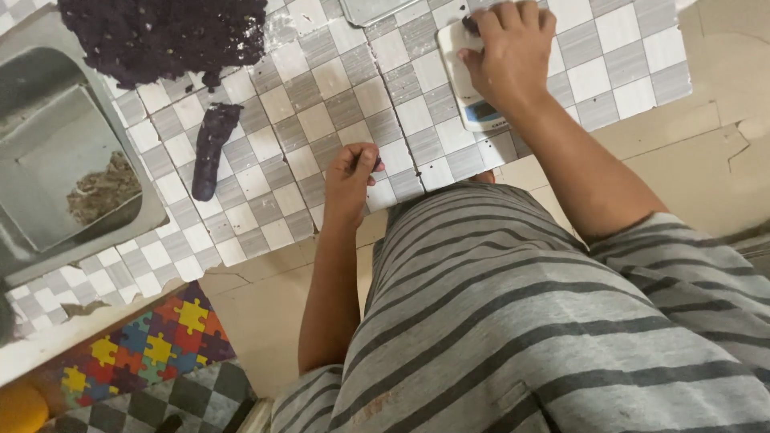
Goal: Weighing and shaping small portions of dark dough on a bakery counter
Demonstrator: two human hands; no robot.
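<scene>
Purple dough piece, small and dark, sits pinched between the curled fingers of the left hand, at the centre of the frame, just above the near edge of the checkered tile worktop. Right hand, at upper right, rests palm-down on a small white kitchen scale; its fingers are bent over the platform's far edge, and whether they grip anything beneath cannot be told. A blue display shows at the scale's near end. Left of the left hand and apart from it, a rolled log of purple dough lies lengthwise on the tiles. A large mound of the same purple dough fills the upper left. At far left a steel sink holds brownish scraps. A bright puzzle-pattern floor mat shows at lower left, and a grey striped shirt fills the lower right.
</scene>
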